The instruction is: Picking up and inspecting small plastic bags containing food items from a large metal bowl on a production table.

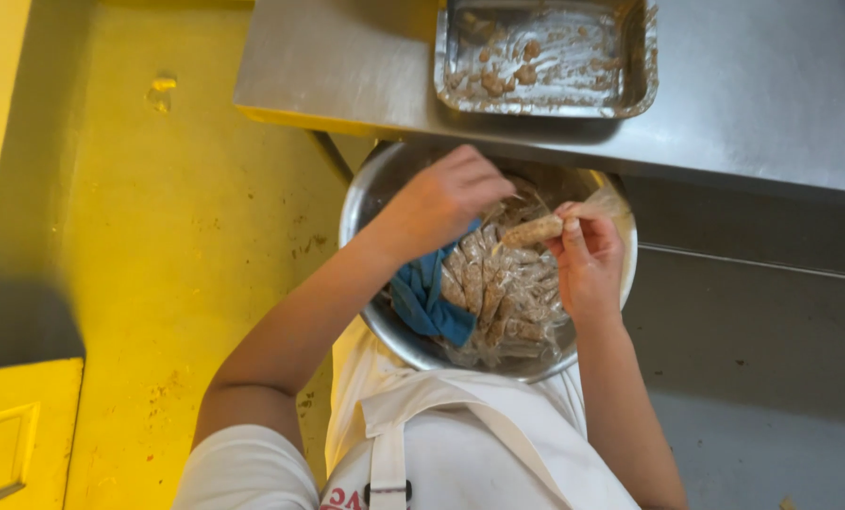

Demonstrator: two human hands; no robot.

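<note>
Right hand (588, 260) grip pinches wrapped brown roll (533, 229); left hand (446, 198) fingers curled, grip unclear, over steel bowl (366, 203).

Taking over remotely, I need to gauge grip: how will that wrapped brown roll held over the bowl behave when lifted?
The roll probably sags somewhat: it looks soft and is pinched at one end by the right hand. Its clear film likely feels slippery. Being cylindrical, it may roll if set on the steel counter.

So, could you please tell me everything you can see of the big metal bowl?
The metal bowl is round, shiny and steel-looking, sitting upright below the steel counter's edge, close against the person's apron. It is full of small brown rolls in clear wrap, with a blue cloth at one side. Both hands work over it.
</note>
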